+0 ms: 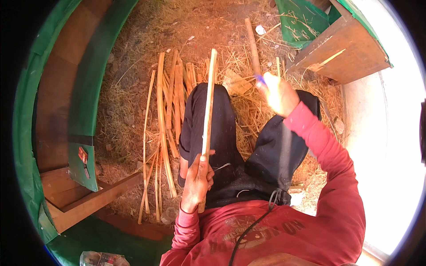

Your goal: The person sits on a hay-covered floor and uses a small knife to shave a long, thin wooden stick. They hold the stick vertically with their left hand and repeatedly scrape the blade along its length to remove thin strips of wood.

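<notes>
A long pale strip of split wood (208, 106) stands almost upright in front of my left thigh. My left hand (198, 181) is closed round its lower part, with the thumb lying along the strip. Above my right knee, my right hand (282, 95) is closed, bright with glare and partly smeared. A small blue part (260, 79) shows at its fingers, but I cannot make out the whole thing it belongs to. Just beyond it lies a round brown stick (252, 46); whether the hand touches that stick I cannot tell.
Several split wood strips (162, 119) lie on the straw-covered ground left of my legs. Green-covered wooden furniture (84, 102) curves along the left, with a small red packet (83, 155) on it. A wooden box (341, 53) stands far right. A clear plastic bag (103, 259) lies lower left.
</notes>
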The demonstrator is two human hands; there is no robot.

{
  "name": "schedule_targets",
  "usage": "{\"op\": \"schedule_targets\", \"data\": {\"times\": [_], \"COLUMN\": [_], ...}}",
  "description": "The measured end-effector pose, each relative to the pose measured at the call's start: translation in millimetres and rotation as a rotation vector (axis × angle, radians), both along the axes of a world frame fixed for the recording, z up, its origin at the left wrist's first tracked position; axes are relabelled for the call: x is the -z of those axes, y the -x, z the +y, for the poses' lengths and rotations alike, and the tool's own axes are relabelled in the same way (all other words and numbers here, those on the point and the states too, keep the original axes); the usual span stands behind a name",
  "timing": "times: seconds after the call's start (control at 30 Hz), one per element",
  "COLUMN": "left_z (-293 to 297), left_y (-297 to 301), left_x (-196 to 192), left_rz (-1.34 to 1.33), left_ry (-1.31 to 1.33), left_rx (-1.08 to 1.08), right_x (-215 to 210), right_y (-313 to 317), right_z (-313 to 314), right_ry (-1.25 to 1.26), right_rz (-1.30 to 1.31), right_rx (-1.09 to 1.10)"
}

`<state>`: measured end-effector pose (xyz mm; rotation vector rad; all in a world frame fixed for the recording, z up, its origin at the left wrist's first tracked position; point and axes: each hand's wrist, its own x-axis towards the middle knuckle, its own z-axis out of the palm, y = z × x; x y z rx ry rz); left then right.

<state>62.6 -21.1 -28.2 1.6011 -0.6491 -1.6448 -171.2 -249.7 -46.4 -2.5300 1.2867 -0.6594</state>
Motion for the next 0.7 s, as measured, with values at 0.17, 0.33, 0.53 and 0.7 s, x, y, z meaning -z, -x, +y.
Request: {"op": "schedule_targets", "data": {"times": [0.17, 0.33, 0.53, 0.7], "left_z": [-5, -3, -9, -13], "left_y": [19, 28, 35, 39], "left_x": [-13, -22, -34, -31], "left_rz": [-0.03, -0.301, -0.233, -0.252], "left_ry": [0.088, 0.254, 0.094, 0.105], "left_rx": [0.026, 0.151, 0.022, -0.002], "right_x": [-3, 2, 41, 45], "right_y": [-25, -26, -37, -34], "right_z": [66, 73, 42, 1], "right_ry": [0.054, 0.245, 0.475, 0.651], "right_rz": [0.025, 0.034, 0.088, 0.111], "right_rx": [-0.269, -0.313, -0.246, -0.138]}}
